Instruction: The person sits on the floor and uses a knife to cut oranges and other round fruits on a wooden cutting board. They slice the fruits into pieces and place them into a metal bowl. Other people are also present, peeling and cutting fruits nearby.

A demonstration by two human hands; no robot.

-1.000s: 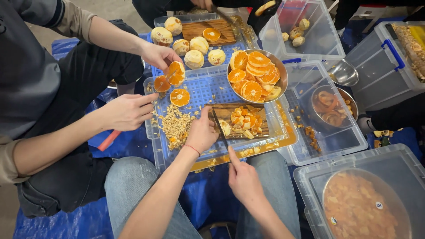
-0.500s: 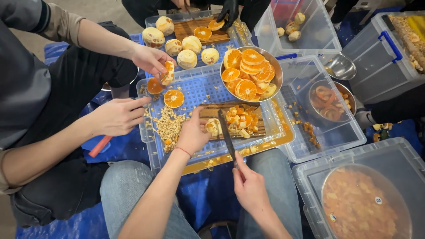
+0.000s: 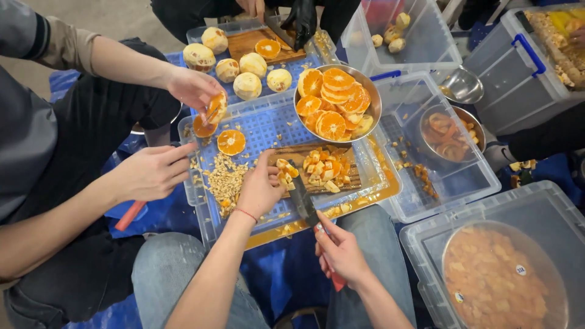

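A knife (image 3: 303,200) is held in the grip of the right hand (image 3: 339,250), fingers closed round its handle, the blade angled up and away onto the wooden cutting board (image 3: 304,152). Just left of the blade, the left hand (image 3: 261,187) is pressed down on a piece of orange (image 3: 284,169), beside the chopped orange pieces (image 3: 326,167). Beyond the board, a metal bowl (image 3: 372,91) of orange slices is seen, and further left a co-worker's hands (image 3: 149,172) over a halved orange (image 3: 231,142).

Five peeled oranges (image 3: 247,85), one knife (image 3: 303,200)
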